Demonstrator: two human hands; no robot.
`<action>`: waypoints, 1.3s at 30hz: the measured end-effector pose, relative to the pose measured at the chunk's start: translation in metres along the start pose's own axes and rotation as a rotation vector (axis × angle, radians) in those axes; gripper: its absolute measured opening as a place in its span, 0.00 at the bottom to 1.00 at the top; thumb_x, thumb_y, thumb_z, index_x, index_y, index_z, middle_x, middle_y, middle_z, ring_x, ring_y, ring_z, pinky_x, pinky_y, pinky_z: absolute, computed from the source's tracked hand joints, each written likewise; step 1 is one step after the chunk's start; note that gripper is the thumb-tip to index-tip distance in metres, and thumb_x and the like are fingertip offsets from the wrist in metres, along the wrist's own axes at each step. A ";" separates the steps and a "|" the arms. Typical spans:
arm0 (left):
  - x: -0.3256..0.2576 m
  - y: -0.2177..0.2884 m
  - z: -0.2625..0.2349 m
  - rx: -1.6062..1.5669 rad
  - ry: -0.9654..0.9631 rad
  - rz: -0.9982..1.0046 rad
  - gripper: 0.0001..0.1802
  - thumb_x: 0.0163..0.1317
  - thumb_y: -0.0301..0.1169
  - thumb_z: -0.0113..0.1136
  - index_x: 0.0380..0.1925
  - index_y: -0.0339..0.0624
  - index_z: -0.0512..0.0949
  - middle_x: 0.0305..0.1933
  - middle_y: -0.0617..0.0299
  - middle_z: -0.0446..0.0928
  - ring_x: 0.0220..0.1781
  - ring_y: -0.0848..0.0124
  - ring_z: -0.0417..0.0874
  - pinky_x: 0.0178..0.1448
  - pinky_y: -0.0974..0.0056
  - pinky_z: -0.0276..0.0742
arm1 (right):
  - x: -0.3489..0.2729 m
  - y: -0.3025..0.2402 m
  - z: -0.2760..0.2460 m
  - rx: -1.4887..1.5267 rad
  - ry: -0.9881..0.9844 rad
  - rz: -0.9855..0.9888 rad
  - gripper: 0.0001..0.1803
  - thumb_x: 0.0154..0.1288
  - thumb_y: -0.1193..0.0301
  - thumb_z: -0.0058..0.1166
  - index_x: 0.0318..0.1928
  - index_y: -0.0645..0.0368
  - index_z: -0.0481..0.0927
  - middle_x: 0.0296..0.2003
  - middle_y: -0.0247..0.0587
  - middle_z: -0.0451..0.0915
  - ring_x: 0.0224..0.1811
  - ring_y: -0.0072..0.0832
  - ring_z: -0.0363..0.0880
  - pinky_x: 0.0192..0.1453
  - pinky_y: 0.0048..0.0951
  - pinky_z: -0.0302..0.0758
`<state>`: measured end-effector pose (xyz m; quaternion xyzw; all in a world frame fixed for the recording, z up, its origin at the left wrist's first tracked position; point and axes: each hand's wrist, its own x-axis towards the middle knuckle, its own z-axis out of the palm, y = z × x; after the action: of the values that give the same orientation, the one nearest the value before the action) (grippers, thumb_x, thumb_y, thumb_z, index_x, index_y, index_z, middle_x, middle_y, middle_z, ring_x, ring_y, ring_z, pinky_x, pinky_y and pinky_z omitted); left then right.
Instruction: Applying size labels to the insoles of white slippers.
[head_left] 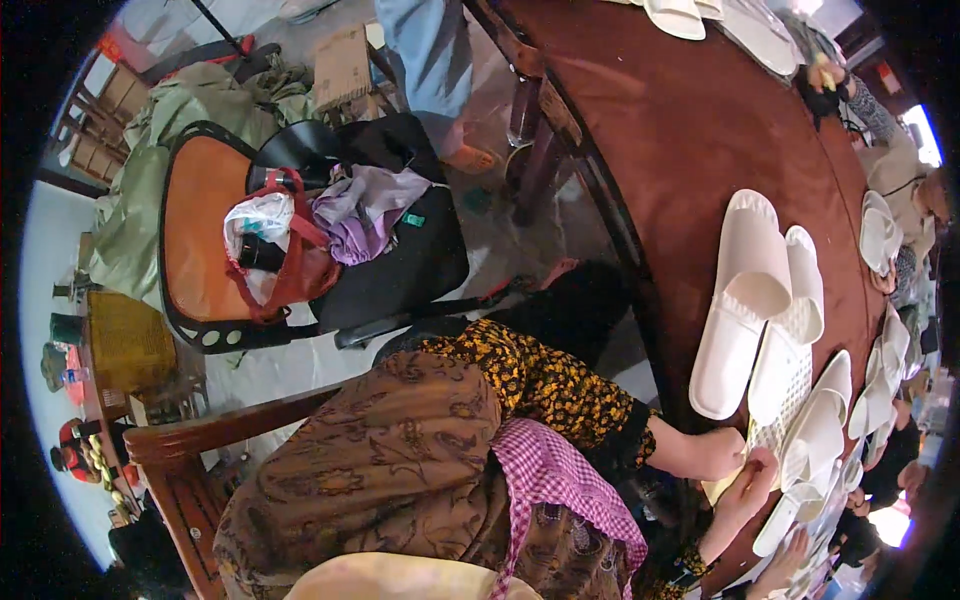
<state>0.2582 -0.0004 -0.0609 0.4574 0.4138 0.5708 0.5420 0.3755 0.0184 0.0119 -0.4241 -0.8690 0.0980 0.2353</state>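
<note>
My left hand (712, 454) reaches in from a black-and-yellow floral sleeve, its fingers closed at the table edge. Close against it is my right hand (745, 490), thumb and fingers pinched together. A pale yellow piece (714, 488) shows between and below the hands; its kind is hard to make out, and the fingers hide most of it. Just beyond the fingertips lies a white slipper (786, 375) with a dotted sole. Beside it is another white slipper (740, 300), its toe pointing away. More white slippers (815, 425) lie to the right of my hands.
The brown-covered table (640, 130) curves along the right, with slippers (680, 15) at its far end and co-workers along its other side. Another hand (785, 565) is at lower right. At left stand an orange-backed chair (210, 230) holding a red bag (310, 265) and a wooden armrest (230, 425).
</note>
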 end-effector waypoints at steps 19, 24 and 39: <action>-0.026 0.034 -0.042 -0.275 -0.251 -0.155 0.14 0.72 0.31 0.47 0.46 0.32 0.77 0.38 0.64 0.80 0.39 0.76 0.78 0.44 0.66 0.76 | 0.002 0.002 -0.006 0.250 0.002 0.131 0.10 0.58 0.85 0.48 0.40 0.64 0.74 0.34 0.44 0.76 0.39 0.34 0.75 0.47 0.29 0.73; -0.034 0.051 -0.037 -0.218 -0.205 -0.298 0.17 0.72 0.30 0.46 0.52 0.28 0.74 0.48 0.58 0.80 0.47 0.73 0.80 0.55 0.67 0.74 | -0.011 0.000 -0.015 0.328 0.016 0.138 0.09 0.61 0.81 0.53 0.43 0.62 0.74 0.35 0.42 0.78 0.40 0.32 0.77 0.47 0.29 0.74; -0.028 0.063 -0.038 -0.389 -0.150 -0.412 0.14 0.71 0.26 0.47 0.52 0.30 0.74 0.48 0.60 0.79 0.46 0.77 0.79 0.52 0.69 0.75 | -0.002 -0.005 -0.002 0.228 0.159 0.014 0.10 0.58 0.85 0.50 0.39 0.61 0.72 0.35 0.43 0.76 0.43 0.42 0.76 0.49 0.36 0.72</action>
<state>0.2059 -0.0322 -0.0106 0.2922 0.3397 0.4817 0.7531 0.3741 0.0139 0.0152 -0.4073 -0.8278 0.1640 0.3493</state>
